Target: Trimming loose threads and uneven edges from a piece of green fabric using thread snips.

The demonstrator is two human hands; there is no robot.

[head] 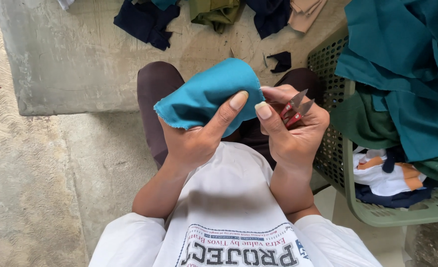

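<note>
My left hand (199, 138) holds a teal piece of cloth (206, 94) with a frayed edge, its thumb pressed on the fabric's right side. My right hand (293, 131) pinches the same cloth's edge with thumb and forefinger. Small red-handled thread snips (296, 108) rest in that right palm, blades pointing up and away. Both hands are raised above my lap, over dark brown trousers (154, 94).
A green perforated plastic basket (337, 148) stands at my right, heaped with teal, green, white and orange cloth (407, 74). Dark blue, olive and beige fabric scraps (144, 22) lie on the concrete floor ahead. A concrete step edge (80, 106) runs at the left.
</note>
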